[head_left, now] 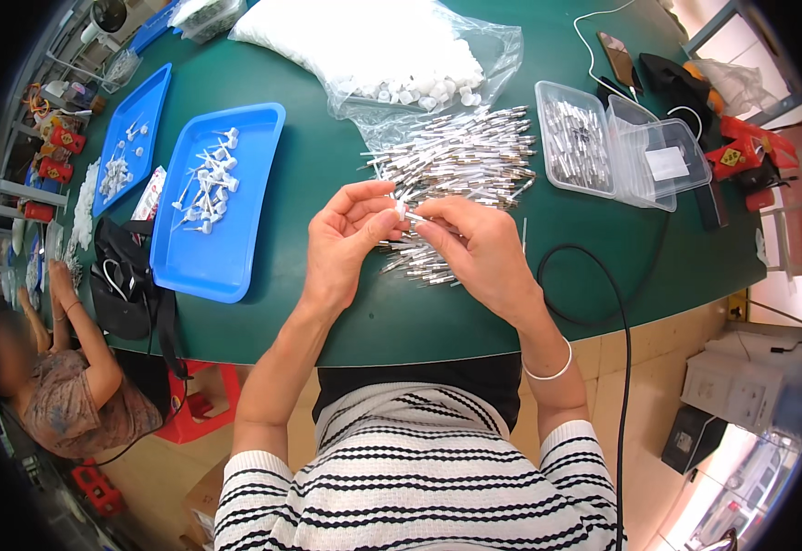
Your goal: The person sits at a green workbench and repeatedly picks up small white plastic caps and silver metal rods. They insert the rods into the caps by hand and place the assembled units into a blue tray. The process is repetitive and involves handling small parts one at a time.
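Above the near edge of the rod pile, my left hand (338, 246) pinches a small white plastic cap (402, 210) between thumb and fingers. My right hand (485, 253) comes in from the other side, thumb and forefinger closed on a thin silvery rod (414, 217) whose end meets the cap. How far the rod sits inside the cap is hidden by my fingers. Just beyond both hands lies a heap of thin metal rods (474, 147). To the left, a blue tray (226, 280) holds several white-capped rods (208, 188).
A clear bag of white caps (364, 46) lies at the back. On the right stand a clear box of rods (577, 138), a phone (617, 57) and a black cable (594, 266). A black bag (121, 275), another blue tray (150, 115) and a co-worker (79, 395) are left.
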`<state>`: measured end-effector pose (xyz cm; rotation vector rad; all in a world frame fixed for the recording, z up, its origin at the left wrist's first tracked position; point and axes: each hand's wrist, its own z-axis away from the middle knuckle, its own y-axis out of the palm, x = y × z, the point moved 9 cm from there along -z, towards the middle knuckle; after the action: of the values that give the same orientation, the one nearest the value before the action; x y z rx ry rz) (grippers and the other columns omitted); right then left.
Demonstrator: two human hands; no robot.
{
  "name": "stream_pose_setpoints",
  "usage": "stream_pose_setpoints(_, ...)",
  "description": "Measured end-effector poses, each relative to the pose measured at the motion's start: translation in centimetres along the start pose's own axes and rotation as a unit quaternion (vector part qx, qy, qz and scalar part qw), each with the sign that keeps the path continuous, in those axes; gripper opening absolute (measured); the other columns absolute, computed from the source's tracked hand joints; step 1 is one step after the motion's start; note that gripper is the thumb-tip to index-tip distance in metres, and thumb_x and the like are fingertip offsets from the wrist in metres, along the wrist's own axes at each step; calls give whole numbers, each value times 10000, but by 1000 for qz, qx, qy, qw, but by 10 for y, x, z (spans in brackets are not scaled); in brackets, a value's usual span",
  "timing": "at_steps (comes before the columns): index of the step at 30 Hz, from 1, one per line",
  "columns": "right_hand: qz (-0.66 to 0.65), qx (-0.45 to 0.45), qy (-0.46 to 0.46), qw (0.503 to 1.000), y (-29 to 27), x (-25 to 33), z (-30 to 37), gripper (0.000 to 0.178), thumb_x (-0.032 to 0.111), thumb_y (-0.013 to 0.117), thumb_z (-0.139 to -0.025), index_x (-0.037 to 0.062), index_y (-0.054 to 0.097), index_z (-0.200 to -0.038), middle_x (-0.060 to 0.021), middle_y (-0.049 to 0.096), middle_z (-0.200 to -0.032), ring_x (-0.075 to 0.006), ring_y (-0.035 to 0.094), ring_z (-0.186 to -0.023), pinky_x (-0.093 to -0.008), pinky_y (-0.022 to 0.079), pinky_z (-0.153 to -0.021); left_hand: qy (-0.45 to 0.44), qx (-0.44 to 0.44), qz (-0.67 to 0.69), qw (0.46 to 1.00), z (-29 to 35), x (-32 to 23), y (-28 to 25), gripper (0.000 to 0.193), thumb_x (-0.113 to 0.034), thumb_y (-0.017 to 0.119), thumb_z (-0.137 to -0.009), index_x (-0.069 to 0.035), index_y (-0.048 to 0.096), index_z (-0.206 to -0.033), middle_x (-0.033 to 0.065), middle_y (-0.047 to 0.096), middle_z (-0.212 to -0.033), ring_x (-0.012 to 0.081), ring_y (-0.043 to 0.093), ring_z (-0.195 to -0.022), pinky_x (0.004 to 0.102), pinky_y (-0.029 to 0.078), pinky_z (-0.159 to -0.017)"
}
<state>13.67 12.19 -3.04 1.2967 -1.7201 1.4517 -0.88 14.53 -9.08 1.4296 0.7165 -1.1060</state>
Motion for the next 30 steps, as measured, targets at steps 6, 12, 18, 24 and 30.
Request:
stream_pose_setpoints(6, 40, -14, -42, 998, 1, 5, 0, 103, 98, 634, -856, 1, 629, -893, -134, 636, -804, -307, 617, -690, -372, 483, -615, -19, 31, 4, 999, 2, 1, 6, 317, -18, 672, -849, 43, 589, -1148, 96, 669, -992, 132, 651, -886, 248, 530, -803)
stream_pose_setpoints(12, 75, -38, -103, 991, 2, 10, 4, 79, 80, 638, -845, 12, 609, -874, -123, 623, -794, -309, 613, -689, -379, 480, -607, -19, 53, -5, 998, 2, 2, 5, 242, -7, 660, -854, 43, 628, -1088, 94, 670, -1018, 109, 641, -892, 238, 522, -818)
stream_pose_setpoints(18, 62, -34, -126, 990, 2, 15, 4, 68, 72, 626, -849, 20, 584, -847, -117, 599, -759, -315, 587, -654, -387, 458, -579, -6, 71, -28, 997, 3, -4, 8, 214, -41, 641, -869, 38, 636, -1067, 85, 653, -1011, 107, 617, -835, 243, 502, -775)
stream_pose_setpoints(24, 24, -29, -106, 994, 2, 11, 4, 79, 79, 629, -849, 19, 578, -842, -118, 590, -743, -318, 577, -636, -384, 446, -564, 4, 102, -2, 995, 2, -6, 12, 191, 8, 639, -861, 47, 640, -1048, 81, 644, -1009, 106, 616, -867, 236, 516, -796)
stream_pose_setpoints(30, -25, -16, -65, 997, 3, 6, 4, 80, 76, 633, -849, 16, 580, -843, -125, 595, -719, -312, 582, -615, -369, 449, -555, 24, 108, -10, 994, 3, -6, 14, 207, -58, 670, -848, 39, 637, -1029, 84, 604, -1007, 126, 584, -867, 255, 483, -792)
